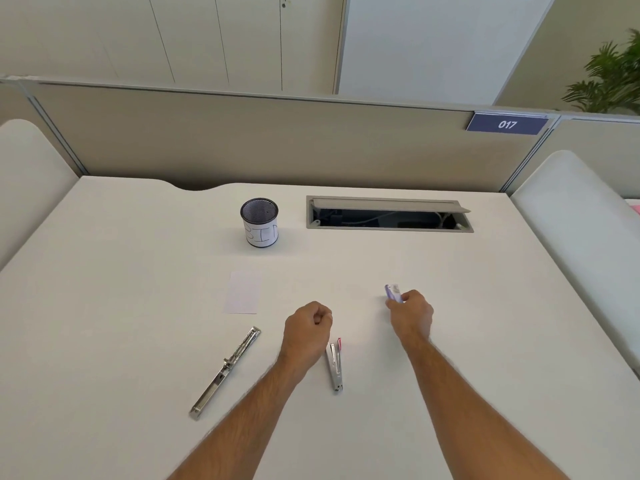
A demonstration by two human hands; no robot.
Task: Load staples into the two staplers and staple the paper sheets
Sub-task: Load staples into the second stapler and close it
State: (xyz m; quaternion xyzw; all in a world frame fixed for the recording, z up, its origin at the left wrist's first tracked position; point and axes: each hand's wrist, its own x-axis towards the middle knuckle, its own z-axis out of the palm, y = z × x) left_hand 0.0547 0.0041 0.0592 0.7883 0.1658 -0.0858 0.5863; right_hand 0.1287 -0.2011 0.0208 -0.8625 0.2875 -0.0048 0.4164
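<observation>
Right hand (412, 313) is pinching a small purple-white staple box (393, 293) right of centre; left hand (306, 329) is hovering fisted, holding nothing visible, beside the small silver stapler (335, 365)

Long chrome stapler (225, 372), opened flat, lies diagonally at left. Small silver stapler with red tip (335, 365) lies centre. White paper sheet (243, 292) lies flat beyond.

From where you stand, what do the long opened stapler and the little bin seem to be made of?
The long stapler looks like polished metal: silvery, with bright reflections along its rails. The bin seems to be dark wire mesh, judging by its fine grid inside, wrapped in a white, probably paper, label.
</observation>
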